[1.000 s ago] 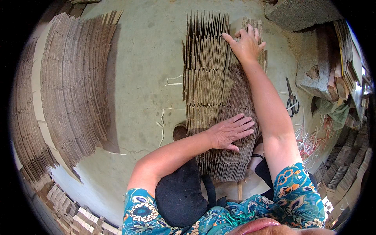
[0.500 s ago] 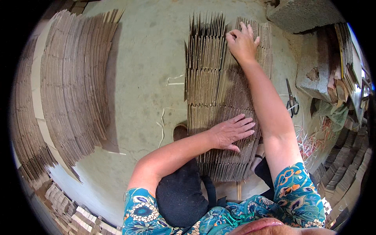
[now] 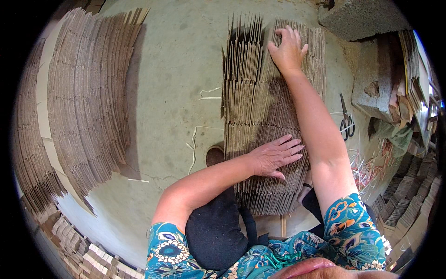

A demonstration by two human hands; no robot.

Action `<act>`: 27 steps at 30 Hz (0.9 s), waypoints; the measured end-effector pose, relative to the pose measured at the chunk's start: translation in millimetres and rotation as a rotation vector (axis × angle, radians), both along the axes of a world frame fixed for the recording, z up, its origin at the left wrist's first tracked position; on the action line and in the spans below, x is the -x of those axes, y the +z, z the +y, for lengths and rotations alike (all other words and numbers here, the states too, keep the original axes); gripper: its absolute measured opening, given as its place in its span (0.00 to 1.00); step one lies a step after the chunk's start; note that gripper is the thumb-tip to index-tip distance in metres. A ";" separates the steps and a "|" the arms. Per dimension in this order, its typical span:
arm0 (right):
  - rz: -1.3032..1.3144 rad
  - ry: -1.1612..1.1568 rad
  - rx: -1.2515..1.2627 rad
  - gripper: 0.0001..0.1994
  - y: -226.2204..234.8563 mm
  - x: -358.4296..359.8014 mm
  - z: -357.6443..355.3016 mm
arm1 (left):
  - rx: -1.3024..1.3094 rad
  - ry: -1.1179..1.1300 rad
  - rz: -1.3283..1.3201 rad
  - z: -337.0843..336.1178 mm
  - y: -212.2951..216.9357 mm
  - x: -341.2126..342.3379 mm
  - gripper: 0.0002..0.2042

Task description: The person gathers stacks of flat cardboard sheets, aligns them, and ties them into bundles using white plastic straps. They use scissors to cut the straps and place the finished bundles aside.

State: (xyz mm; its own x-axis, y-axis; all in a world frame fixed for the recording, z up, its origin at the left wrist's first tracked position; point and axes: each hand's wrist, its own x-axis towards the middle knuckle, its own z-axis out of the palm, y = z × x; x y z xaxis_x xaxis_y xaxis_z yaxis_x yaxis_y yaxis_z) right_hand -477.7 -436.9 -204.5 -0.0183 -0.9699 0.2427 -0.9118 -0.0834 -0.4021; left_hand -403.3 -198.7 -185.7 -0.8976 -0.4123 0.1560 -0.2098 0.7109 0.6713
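Observation:
In front of me lies a long row of upright cardboard partition pieces (image 3: 267, 102), packed edge to edge and slotted across. My left hand (image 3: 276, 158) rests flat on the near part of the row, its fingers stretched toward the right. At the far end, my right hand (image 3: 289, 50) lies on top of the cardboard with fingers bent and spread, the thumb apart from them. Toward the far left of the row the pieces stand looser, with dark gaps between them. Neither hand grips a piece that I can make out.
Large stacks of similar cardboard (image 3: 88, 97) stand at the left. Black-handled scissors (image 3: 346, 122) lie right of the row, near a tangle of strapping strips (image 3: 367, 169). Concrete blocks (image 3: 374, 86) stand at the right. Pale strips (image 3: 191, 149) lie on the floor left of the row.
My right hand's fingers have opened from a near pinch to a wider curl. The far part of the cardboard row has shifted slightly. My left hand stays almost where it was.

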 end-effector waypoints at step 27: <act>0.035 0.026 -0.043 0.14 3.9 -28.0 2.3 | 0.025 0.016 0.054 -0.7 -4.4 0.2 0.44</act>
State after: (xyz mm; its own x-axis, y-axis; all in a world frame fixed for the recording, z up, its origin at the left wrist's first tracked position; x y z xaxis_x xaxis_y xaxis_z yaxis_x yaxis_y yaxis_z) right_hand -449.7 -434.6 -200.6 0.0147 -0.9796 0.2004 -0.9233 -0.0903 -0.3733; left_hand -403.5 -199.4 -190.1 -0.8809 -0.4219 0.2144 -0.1854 0.7244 0.6640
